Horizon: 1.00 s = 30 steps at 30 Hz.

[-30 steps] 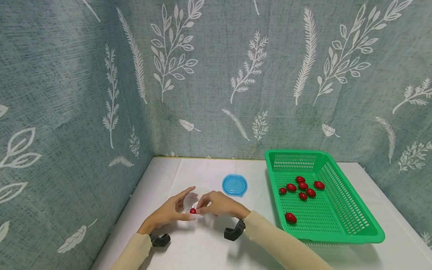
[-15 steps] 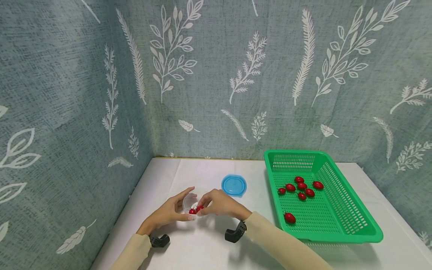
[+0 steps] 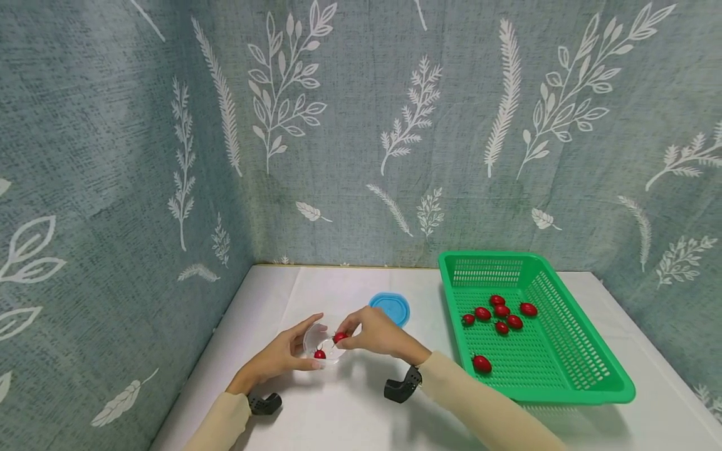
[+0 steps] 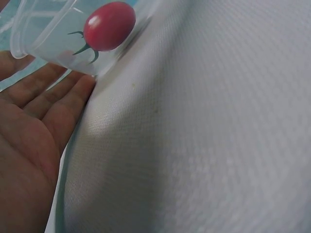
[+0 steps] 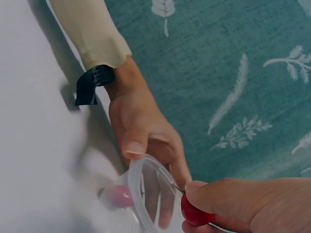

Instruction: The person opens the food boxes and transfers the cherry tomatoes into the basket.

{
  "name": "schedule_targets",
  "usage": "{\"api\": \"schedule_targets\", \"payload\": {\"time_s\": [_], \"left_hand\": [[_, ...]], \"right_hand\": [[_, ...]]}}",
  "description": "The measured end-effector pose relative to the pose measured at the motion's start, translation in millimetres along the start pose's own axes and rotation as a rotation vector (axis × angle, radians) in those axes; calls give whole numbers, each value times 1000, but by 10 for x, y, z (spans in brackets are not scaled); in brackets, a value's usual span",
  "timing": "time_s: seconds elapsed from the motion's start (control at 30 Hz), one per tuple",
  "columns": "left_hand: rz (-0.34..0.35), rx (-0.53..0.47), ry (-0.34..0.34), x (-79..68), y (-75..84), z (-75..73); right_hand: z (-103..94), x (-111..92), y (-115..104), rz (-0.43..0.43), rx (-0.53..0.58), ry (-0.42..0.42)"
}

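A clear plastic tub [image 3: 310, 337] is on the white table, its opening facing up. My left hand [image 3: 276, 356] holds it from the left, thumb on the near side and fingers around the far side. One red cherry tomato [image 4: 111, 25] with a green stalk lies inside the tub; the head view shows this tomato [image 3: 319, 354] near the front wall. Between thumb and fingers my right hand [image 3: 376, 332] pinches another cherry tomato [image 5: 194, 213] at the tub's right rim. The fingertips behind that fruit are partly hidden.
A blue lid [image 3: 397, 304] lies behind my right hand, which covers part of it. To the right stands a green slotted basket [image 3: 564, 396] with several cherry tomatoes [image 3: 501, 311] in it. Patterned cloth [image 3: 350, 125] rises behind and left of the table.
My right hand has moved up and to the right, raising a cherry tomato from inside the tub to its rim. My left hand keeps its hold on the tub.
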<state>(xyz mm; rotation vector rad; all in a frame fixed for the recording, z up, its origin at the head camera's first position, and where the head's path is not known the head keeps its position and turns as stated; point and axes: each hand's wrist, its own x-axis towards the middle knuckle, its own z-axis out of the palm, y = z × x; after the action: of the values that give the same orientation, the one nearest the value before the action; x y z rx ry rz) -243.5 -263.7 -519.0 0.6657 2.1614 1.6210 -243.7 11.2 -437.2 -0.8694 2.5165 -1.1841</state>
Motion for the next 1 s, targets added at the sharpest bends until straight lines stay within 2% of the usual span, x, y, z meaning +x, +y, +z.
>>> {"api": "schedule_targets", "payload": {"time_s": [0.23, 0.43, 0.83, 1.0], "left_hand": [[13, -10, 1, 5, -25, 7], [19, 6, 12, 15, -38, 6], [25, 48, 21, 4, -18, -2], [38, 40, 12, -3, -23, -10]], "right_hand": [[-121, -47, -1, -20, -6, 24], [-266, -111, -17, -3, -23, 53], [-512, -225, 118, -13, -26, 109], [-601, -276, 183, 26, -31, 156]]}}
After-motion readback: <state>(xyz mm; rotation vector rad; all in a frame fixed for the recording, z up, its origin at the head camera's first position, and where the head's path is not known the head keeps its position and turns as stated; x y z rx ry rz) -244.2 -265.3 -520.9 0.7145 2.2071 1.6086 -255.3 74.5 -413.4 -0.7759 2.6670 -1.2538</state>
